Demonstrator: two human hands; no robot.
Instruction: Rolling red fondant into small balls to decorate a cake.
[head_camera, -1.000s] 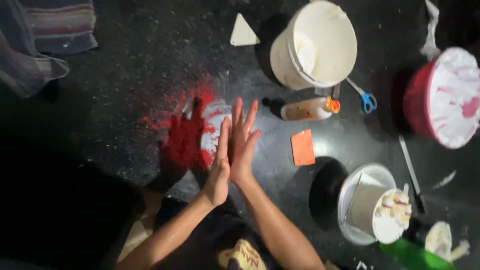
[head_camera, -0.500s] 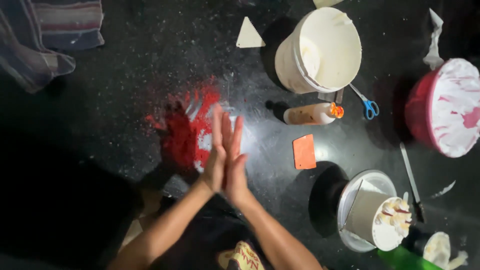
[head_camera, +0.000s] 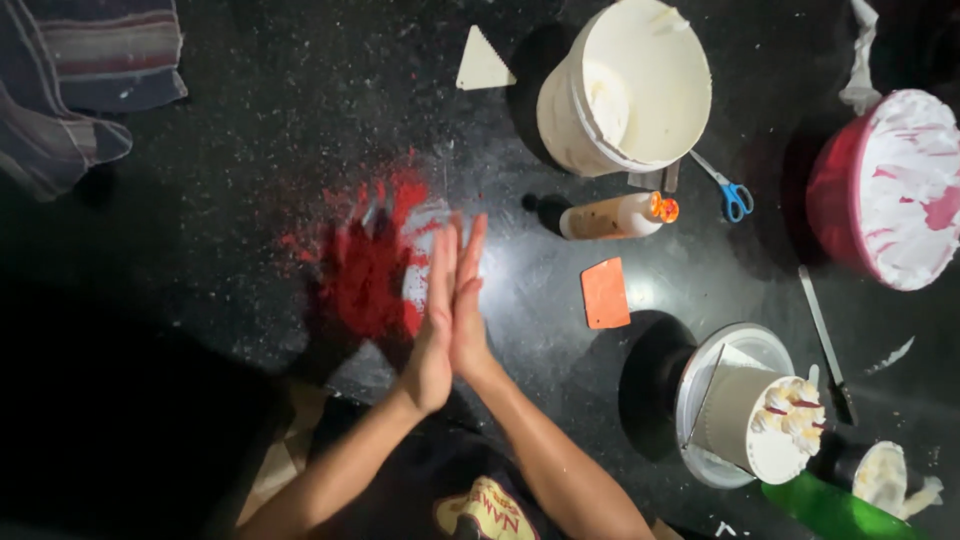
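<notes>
Left hand (head_camera: 432, 330) and right hand (head_camera: 466, 315) pressed flat together, palm to palm. Fingers (head_camera: 446, 262) straight, closed side by side, pointing away from the body. Held nothing; touched only each other. Hovered above a patch of red powder (head_camera: 362, 268) spread over the black floor (head_camera: 250, 130), just left of the fingertips. Lay to the right: an orange scraper (head_camera: 605, 293), a small bottle with orange cap (head_camera: 615, 216), a white bucket (head_camera: 625, 85).
</notes>
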